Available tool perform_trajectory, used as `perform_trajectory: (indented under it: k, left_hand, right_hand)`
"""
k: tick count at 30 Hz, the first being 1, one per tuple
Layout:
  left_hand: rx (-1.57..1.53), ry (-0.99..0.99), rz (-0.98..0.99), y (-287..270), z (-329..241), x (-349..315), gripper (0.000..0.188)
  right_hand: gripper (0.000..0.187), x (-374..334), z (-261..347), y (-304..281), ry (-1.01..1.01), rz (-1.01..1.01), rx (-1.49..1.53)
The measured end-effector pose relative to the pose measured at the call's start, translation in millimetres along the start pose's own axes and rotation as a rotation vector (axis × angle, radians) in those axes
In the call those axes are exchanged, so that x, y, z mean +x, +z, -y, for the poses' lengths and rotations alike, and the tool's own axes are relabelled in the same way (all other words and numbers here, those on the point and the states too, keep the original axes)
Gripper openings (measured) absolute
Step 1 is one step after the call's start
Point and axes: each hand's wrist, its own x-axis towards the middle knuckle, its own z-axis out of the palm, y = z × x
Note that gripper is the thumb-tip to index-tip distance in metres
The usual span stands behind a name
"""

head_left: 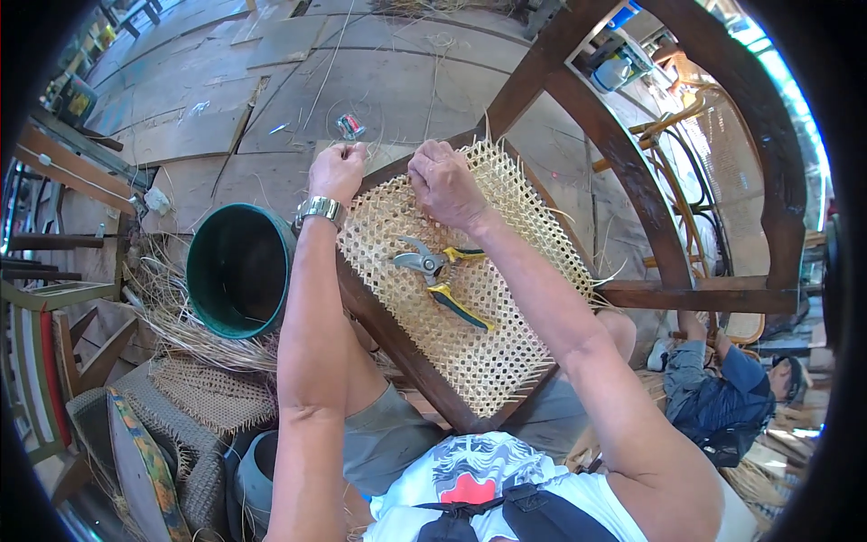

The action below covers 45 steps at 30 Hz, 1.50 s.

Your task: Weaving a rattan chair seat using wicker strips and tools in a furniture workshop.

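A dark wooden chair frame (379, 318) lies across my lap, its seat filled with pale woven cane webbing (488, 361) in an open hole pattern. Loose cane ends stick out along the far and right edges. On the webbing rest open pruning shears (433, 263) with yellow-and-black handles, touched by neither hand. My left hand (336, 172), wearing a metal watch, is closed at the far left corner of the seat. Curled over the far part of the webbing is my right hand (442, 183), also closed. What either hand's fingers hold is hidden.
A green bucket (206, 287) stands left of my left forearm, beside a heap of cane strips (203, 348). The chair's curved back (623, 154) extends right. A small red packet (349, 126) and blue pen-like stick (279, 128) lie on the floor. Another person (731, 388) sits at right.
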Motion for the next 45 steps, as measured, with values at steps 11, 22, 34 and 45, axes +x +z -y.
perform_trajectory:
  k: [11, 22, 34, 45]
  left_hand:
    - [0.165, 0.071, -0.051, -1, -11, -9, 0.039]
    - [0.171, 0.081, -0.072, -9, -15, -9, 0.044]
    - [0.331, 0.197, -0.021, 7, -26, -11, 0.052]
    - [0.622, 0.028, 0.123, 19, -72, -40, 0.069]
  right_hand:
    - [0.019, 36, 25, -11, -0.056, 0.514, -0.433]
    - [0.027, -15, 0, -14, -0.120, 0.089, 0.058]
    - [0.033, -27, 13, -4, -0.026, 0.015, -0.058]
    - [0.039, -125, -97, -129, 0.735, 0.000, -0.311]
